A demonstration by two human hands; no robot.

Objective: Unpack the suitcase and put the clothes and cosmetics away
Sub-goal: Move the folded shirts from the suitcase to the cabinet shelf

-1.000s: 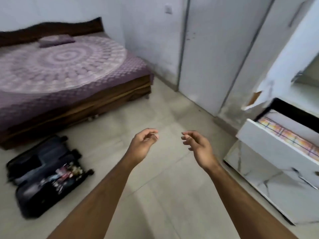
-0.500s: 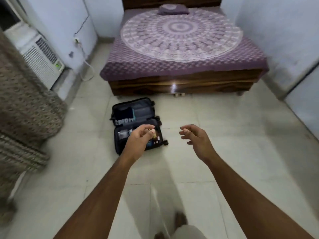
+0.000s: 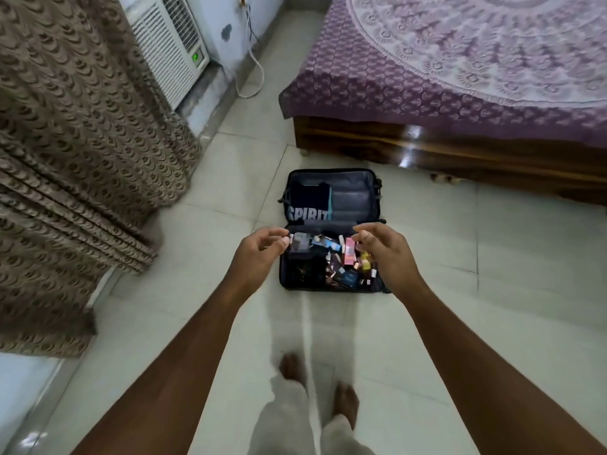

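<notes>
Fingers of both hands hang loosely curled and hold nothing: the left hand (image 3: 259, 254) and the right hand (image 3: 382, 252) reach forward at the same height, apart from each other, above the open suitcase (image 3: 331, 229) on the tiled floor (image 3: 460, 290). Its far half holds a folded dark T-shirt (image 3: 310, 201) with pale lettering. Its near half is filled with a jumble of small cosmetics boxes and tubes (image 3: 345, 261). Just beyond the suitcase stands a wooden bed (image 3: 460, 152) under a purple patterned bedspread (image 3: 443, 67). Brown curtains (image 3: 72, 152) hang at the left, beside a white air conditioner (image 3: 170, 44).
</notes>
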